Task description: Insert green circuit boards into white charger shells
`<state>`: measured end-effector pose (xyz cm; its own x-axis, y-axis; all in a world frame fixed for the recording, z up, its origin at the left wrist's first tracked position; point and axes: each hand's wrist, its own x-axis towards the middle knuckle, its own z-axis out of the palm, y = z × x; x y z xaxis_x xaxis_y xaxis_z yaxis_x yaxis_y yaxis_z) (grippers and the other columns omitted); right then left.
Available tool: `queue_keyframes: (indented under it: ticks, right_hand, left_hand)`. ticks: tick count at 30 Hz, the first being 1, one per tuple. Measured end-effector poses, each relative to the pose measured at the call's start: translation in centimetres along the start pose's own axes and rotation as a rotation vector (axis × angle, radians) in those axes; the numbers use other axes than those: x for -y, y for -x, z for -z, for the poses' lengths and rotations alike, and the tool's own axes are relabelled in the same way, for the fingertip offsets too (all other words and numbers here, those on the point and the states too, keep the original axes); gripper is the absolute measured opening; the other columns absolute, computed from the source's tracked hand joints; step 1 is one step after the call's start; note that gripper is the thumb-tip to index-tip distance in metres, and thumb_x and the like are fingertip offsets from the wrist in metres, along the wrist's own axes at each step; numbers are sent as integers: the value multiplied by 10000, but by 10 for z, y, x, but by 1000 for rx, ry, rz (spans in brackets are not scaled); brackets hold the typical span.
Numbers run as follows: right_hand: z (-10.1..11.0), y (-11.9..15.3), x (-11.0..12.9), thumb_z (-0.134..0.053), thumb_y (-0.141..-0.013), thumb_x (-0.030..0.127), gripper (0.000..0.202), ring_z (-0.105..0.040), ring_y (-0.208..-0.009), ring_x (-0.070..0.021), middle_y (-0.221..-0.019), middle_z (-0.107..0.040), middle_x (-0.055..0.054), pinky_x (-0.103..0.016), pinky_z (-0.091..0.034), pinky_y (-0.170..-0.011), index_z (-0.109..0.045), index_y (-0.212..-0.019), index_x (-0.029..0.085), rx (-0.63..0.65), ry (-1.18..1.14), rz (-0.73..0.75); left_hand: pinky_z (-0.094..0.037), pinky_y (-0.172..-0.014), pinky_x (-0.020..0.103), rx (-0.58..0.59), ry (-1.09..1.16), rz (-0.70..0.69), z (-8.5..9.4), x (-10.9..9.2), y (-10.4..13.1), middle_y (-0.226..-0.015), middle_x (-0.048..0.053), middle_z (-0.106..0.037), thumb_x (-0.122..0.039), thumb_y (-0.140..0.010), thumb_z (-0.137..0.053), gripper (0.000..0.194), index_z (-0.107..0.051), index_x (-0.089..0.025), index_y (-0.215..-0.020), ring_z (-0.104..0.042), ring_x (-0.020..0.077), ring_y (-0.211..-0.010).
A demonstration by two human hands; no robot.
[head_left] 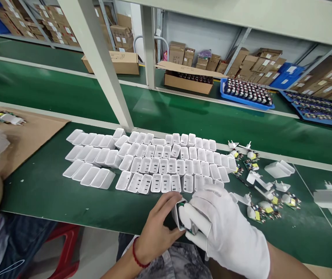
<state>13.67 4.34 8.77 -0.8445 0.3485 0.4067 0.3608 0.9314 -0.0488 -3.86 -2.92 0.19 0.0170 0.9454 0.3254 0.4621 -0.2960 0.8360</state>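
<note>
White charger shell [178,212] sits pinched between both my hands: bare left hand [154,228] steadies it, gloved right hand [221,228] closes around its circuit board [189,226]. Empty shells [154,166] lie in rows on the desk [38,190], within reach.

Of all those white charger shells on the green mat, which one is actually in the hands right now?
The white shell at the near table edge, gripped between the bare left hand and gloved right hand. The other shells lie in rows, untouched.
</note>
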Motion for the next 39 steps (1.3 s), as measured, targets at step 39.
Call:
queue_keyframes:
  ticks: [39]
  right_hand:
    - [6,-1,8,-532,-899,204,159,-552,-904,-229,-947,-617,-71,-460,-355,-963,-646,-973,121,56,30,-20]
  left_hand:
    - [-559,-903,207,59,42,38,1,-1,7,-1385,73,-482,-267,-871,-674,593,-418,-368,-1396,-600,188,-1165]
